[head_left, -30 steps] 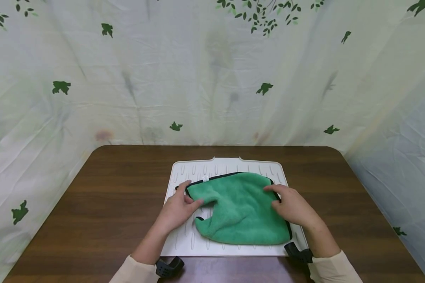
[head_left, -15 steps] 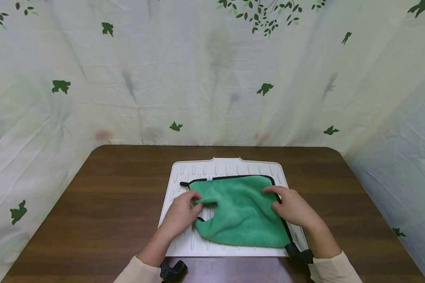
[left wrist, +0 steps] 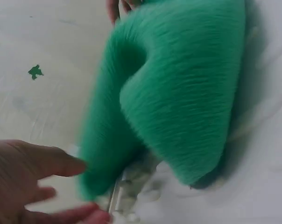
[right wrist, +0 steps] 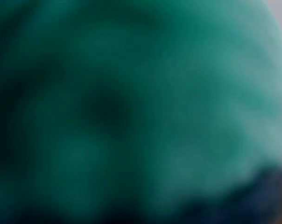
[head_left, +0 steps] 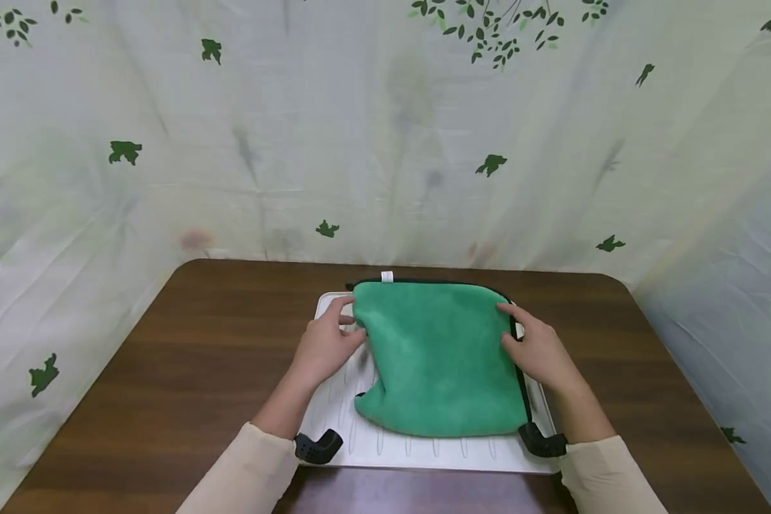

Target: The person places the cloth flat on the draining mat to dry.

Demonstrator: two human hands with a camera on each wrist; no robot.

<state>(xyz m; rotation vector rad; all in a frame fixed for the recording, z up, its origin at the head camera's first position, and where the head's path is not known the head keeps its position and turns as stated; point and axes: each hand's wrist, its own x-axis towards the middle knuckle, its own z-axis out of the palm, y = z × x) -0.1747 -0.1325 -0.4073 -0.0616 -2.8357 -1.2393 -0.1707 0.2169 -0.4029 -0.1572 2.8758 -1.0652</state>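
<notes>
A plush green cleaning cloth (head_left: 440, 357) with black edging and a small white label (head_left: 387, 276) is spread above a white ribbed tray (head_left: 392, 448). Its far edge rises past the tray's far rim, while the near part droops and its near left corner curls in. My left hand (head_left: 326, 346) pinches the cloth's left side between thumb and fingers. On the right side, my right hand (head_left: 541, 350) grips the black edging. The left wrist view shows the cloth (left wrist: 178, 93) folding over itself beside my left hand (left wrist: 33, 177). Blurred green cloth (right wrist: 145, 107) fills the right wrist view.
The tray lies on a dark brown wooden table (head_left: 231, 343) near its front. A pale curtain (head_left: 360, 143) with green leaf prints hangs behind and beside the table. Black wrist devices (head_left: 319, 447) sit below both hands.
My left hand has shifted forward along the cloth's left side. The cloth's far part has been raised and pulled flatter, its left fold opened out. My right hand has moved slightly forward.
</notes>
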